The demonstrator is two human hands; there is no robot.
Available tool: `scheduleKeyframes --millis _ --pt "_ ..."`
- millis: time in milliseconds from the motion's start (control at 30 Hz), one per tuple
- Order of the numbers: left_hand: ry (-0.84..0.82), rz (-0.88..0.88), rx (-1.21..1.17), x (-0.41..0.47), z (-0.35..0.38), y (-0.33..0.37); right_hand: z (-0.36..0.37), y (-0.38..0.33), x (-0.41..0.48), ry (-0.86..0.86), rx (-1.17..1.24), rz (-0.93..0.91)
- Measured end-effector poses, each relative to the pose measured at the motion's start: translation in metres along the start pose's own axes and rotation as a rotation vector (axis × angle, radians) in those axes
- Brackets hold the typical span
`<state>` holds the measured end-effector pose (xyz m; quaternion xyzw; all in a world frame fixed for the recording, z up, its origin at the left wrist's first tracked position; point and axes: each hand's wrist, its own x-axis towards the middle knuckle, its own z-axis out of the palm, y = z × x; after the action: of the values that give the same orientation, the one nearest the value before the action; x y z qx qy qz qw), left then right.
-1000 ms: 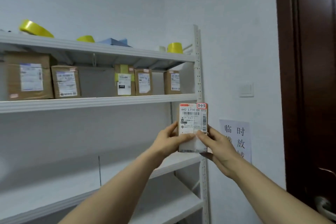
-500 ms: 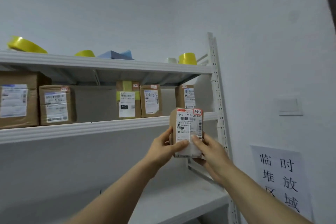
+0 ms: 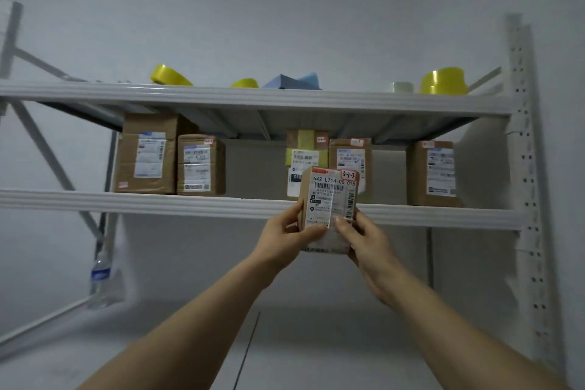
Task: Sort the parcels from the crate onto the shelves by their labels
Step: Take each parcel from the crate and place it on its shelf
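Raised to the front edge of the grey metal shelf (image 3: 158, 203), the brown cardboard parcel (image 3: 329, 196) is gripped by left hand (image 3: 285, 233) and right hand (image 3: 364, 241) (label readable).

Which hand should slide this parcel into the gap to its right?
Right, probably: the right hand grips the parcel on the side nearest that gap on the middle shelf; the left hand holds the far side.

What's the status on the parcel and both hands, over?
Left hand and right hand both grip the parcel, label facing out. Parcel in front of middle shelf, not set down. Shelved boxes behind it, gaps between.
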<state>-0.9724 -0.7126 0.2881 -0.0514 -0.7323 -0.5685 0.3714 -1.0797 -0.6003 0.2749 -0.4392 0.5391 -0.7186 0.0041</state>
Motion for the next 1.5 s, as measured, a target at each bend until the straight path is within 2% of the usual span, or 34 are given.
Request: scheduleKeyframes --millis 300,600,867,1167,1400,1500 --pt "0.176 0.084 0.184 0.051 -0.106 -0.019 0.105 0.032 0.073 -0.021 -0.013 -0.041" --pt "0.263 0.170 0.392 0.131 -0.196 -0.041 0.196 0.047 0.157 0.136 -0.173 -0.096" --pt "0.325 0.245 0.706 0.172 -0.211 -0.067 0.209 0.055 0.199 0.166 -0.425 -0.091" --pt "0.320 0.202 0.898 0.183 -0.210 -0.077 0.206 0.075 0.223 0.132 -0.754 0.055" --pt "0.233 0.171 1.251 0.182 -0.213 -0.093 0.212 0.089 0.233 0.093 -0.856 0.068" --pt "0.212 0.152 1.329 0.184 -0.215 -0.099 0.217 0.092 0.239 0.078 -0.881 0.073"
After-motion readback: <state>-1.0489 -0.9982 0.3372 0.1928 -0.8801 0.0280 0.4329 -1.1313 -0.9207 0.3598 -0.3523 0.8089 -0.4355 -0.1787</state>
